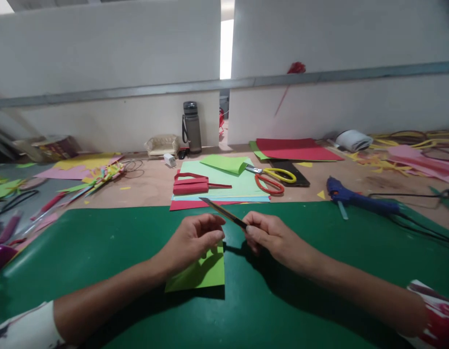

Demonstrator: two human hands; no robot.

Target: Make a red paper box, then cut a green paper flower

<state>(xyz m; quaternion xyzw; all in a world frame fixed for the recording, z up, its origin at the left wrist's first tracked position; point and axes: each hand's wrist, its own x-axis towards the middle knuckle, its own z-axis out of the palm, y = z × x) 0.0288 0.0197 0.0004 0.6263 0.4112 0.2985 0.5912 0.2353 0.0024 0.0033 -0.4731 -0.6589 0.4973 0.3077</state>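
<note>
My right hand (270,235) is closed around the handle end of a slim craft knife (224,211). Its dark blade points up and to the left, above the green mat (137,237). Close by on the left, my left hand (195,240) has curled fingers on a light green sheet of paper (204,274). Part of that sheet is hidden under the hand, and its lower edge casts a shadow on the mat. The knife tip is above the left fingers, apart from the paper.
Behind the mat lie a red folded paper piece (190,185), scissors (270,179) and stacked coloured paper (224,194). A blue glue gun (359,198) with its cord is at right. A bottle (191,127) stands by the wall; paper scraps (104,177) are at left.
</note>
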